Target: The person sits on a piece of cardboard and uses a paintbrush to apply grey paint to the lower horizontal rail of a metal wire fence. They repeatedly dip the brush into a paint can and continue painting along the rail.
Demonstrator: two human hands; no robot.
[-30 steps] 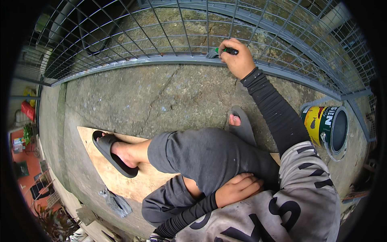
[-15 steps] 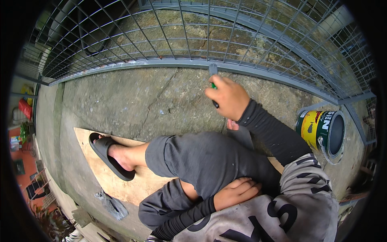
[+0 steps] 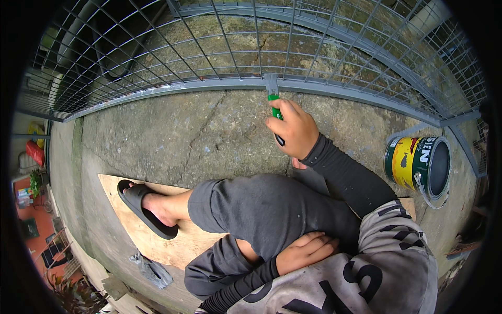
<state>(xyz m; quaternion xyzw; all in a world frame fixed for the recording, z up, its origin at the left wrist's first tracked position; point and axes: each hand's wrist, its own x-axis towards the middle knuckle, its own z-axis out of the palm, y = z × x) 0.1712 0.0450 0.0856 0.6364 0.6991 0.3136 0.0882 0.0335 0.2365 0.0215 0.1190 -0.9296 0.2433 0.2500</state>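
My right hand is closed around the green and black handle of a paintbrush. Grey bristles of the brush lie against the bottom rail of a grey wire-mesh panel. Resting on my dark-trousered thigh, my left hand holds nothing, its fingers laid out loosely over the cloth. To the right of my right arm stands a paint can with a green and yellow label. Its open top shows grey, and a wire handle hangs down its side.
My sandalled foot is on a thin wooden board laid over rough concrete. A crumpled grey plastic scrap lies beside the board. At far left are a red bag and potted plants.
The brush has shifted slightly left and farther up onto the rail, and more of its green handle shows. My left hand keeps its place on the thigh.
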